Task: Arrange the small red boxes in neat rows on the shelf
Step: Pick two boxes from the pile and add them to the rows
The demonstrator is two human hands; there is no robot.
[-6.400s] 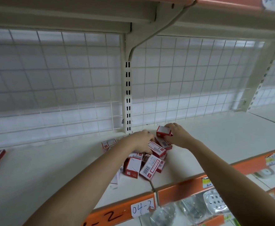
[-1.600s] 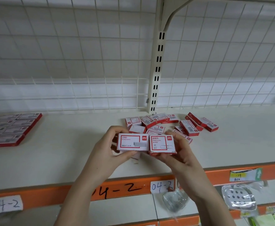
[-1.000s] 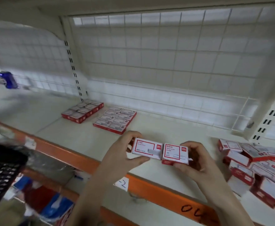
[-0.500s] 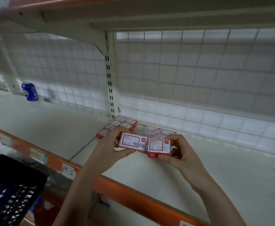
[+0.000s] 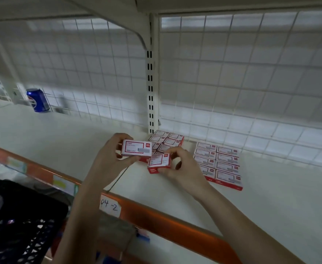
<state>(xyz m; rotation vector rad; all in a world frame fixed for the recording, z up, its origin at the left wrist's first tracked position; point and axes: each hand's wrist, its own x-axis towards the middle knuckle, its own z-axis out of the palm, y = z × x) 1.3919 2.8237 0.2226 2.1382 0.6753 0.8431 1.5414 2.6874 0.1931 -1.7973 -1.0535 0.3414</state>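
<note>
Cardboard, so light and stiff but crushable: left hand (image 5: 109, 159) pinches one box (image 5: 136, 148), right hand (image 5: 182, 168) another box (image 5: 159, 163), both above the shelf (image 5: 280, 202) by the laid rows (image 5: 219, 164); grip long edges.

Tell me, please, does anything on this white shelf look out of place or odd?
Yes: a blue drink can stands alone at the back left of the white shelf, against the wire grid. It is unlike the small red boxes laid in two flat blocks, which look neat.
</note>
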